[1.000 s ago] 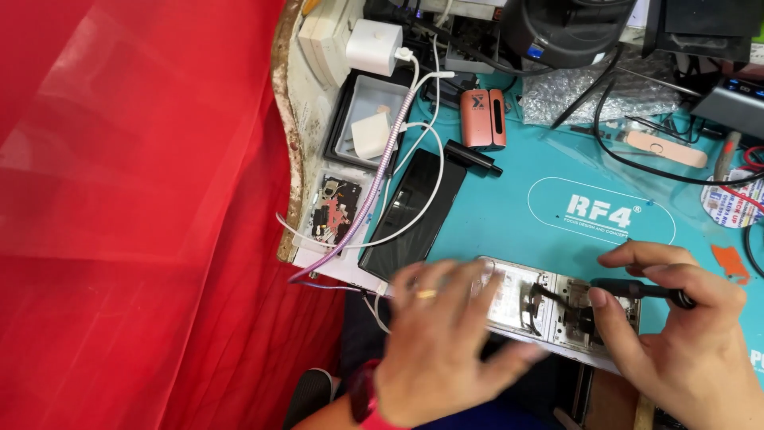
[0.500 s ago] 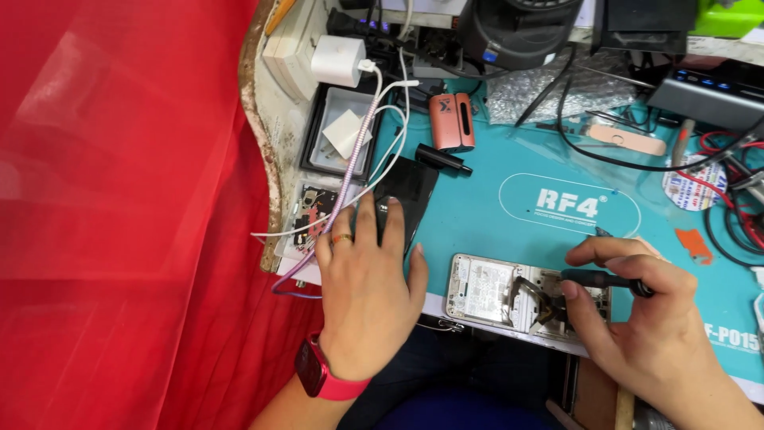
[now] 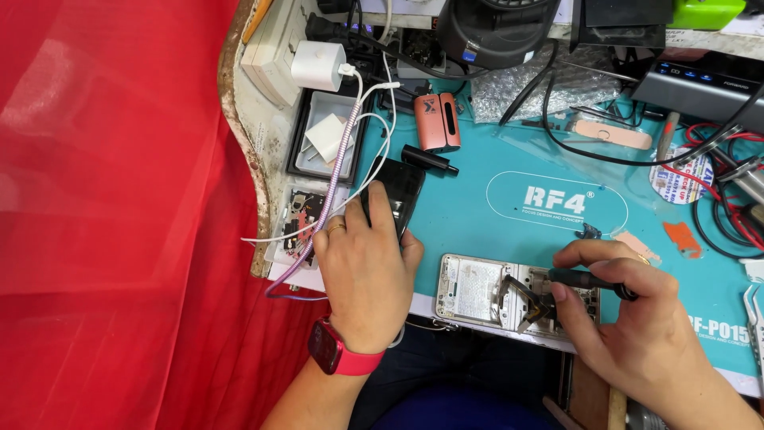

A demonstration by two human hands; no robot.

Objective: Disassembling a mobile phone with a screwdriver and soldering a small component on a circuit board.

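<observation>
My left hand [image 3: 368, 267] wears a gold ring [image 3: 337, 229]; a red watch [image 3: 328, 350] wraps that wrist. My right hand [image 3: 637, 322] is bare.

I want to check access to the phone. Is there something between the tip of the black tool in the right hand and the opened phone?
Nothing visible blocks it. The right hand holds the black tool directly over the opened phone, its tip down among the inner parts. The left hand rests apart on a dark phone.

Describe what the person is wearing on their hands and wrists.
Both hands are bare, with no gloves and no sleeves reaching the wrists. The left hand has a thin gold-coloured ring on one finger and a red watch with a dark rectangular face on a red band at the wrist. The right hand also shows a ring, though it is too small to make out well.
</observation>
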